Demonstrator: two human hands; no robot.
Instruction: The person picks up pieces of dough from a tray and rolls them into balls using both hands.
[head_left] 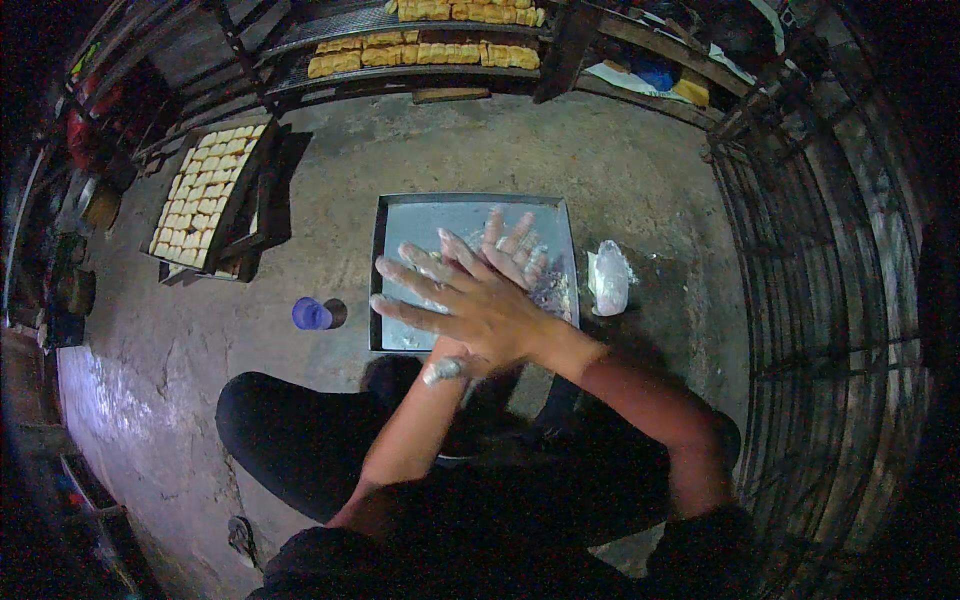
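Observation:
My two hands cross over a shallow metal tray (pixel 420 215) on the floor in front of me. On top lies my right hand (pixel 475 305), its palm against the left, its whitened fingers spread toward the tray's left side. Beneath it, my left hand (pixel 513 248) points up and to the right, fingers stretched and coated in white. Part of the left hand is hidden under the right. Neither hand holds anything I can see. White powder and crumbly paste (pixel 555 290) lie along the tray's right side. Right of the tray rests a white plastic bag (pixel 610 280).
A purple cup (pixel 312 314) stands left of the tray. Farther left, stacked trays carry rows of pale buns (pixel 205 195). Racks at the back hold browned bread loaves (pixel 450 53). A slatted metal rack (pixel 830 300) rises on the right. My folded legs (pixel 300 420) are close in front.

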